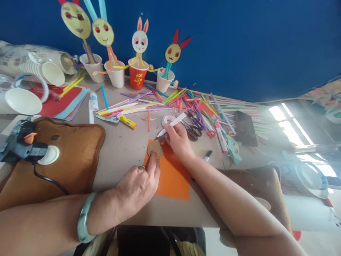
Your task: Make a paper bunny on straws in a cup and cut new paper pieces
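Pressing a tan disc [155,149] onto orange paper [174,175], the left hand [137,186] has its index fingertip down and hides part of the sheet. The right hand [179,139] is closed around a white marker [172,125], its tip just beside the disc. Scissors [194,126] lie partly under coloured sticks [165,103]. Glare blurs the table's [117,149] right side; the leftmost figure's [76,20] ears are cut off.

Tan disc [156,145] flat at far-left corner of orange paper [174,179], tilted white marker [179,119] beside.
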A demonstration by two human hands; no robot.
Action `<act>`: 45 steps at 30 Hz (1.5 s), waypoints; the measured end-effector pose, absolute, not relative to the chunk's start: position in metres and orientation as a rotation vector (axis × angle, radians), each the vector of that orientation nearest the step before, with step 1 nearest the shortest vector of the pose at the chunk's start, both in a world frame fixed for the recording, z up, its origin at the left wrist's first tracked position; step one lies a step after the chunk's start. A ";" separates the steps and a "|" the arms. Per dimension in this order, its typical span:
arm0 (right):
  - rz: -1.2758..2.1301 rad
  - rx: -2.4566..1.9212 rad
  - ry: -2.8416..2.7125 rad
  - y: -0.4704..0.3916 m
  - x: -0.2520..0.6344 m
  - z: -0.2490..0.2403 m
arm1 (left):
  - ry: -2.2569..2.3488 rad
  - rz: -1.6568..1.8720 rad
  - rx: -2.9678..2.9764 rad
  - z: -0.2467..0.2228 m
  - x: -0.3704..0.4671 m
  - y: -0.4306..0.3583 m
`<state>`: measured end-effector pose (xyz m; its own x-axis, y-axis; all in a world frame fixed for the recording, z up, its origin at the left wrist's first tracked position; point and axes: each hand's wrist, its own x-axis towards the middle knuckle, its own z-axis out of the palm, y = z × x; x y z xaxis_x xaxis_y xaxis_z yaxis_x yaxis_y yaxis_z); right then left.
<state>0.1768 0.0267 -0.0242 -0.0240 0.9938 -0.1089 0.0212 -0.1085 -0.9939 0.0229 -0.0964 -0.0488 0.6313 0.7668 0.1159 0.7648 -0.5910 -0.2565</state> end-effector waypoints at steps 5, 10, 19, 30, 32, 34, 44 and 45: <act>1.288 -1.288 -1.193 0.027 0.177 -0.024 | -1.258 0.004 -2.583 -0.049 0.023 -0.096; 1.300 -1.280 -1.189 0.027 0.177 -0.025 | -1.295 -0.011 -2.591 -0.049 0.022 -0.096; 1.295 -1.274 -1.204 0.028 0.177 -0.025 | -1.308 0.000 -2.606 -0.046 0.024 -0.095; 1.295 -1.278 -1.208 0.027 0.176 -0.023 | -1.237 0.031 -2.576 -0.043 0.024 -0.095; 1.298 -1.274 -1.221 0.027 0.177 -0.024 | -1.242 0.028 -2.593 -0.042 0.024 -0.094; 1.296 -1.272 -1.239 0.027 0.177 -0.025 | -1.266 0.022 -2.599 -0.042 0.025 -0.093; 1.149 -1.213 -1.419 0.022 0.180 -0.024 | -1.249 -0.025 -2.557 -0.037 0.027 -0.087; 1.119 -1.214 -1.438 0.022 0.181 -0.023 | -1.249 -0.029 -2.550 -0.038 0.027 -0.087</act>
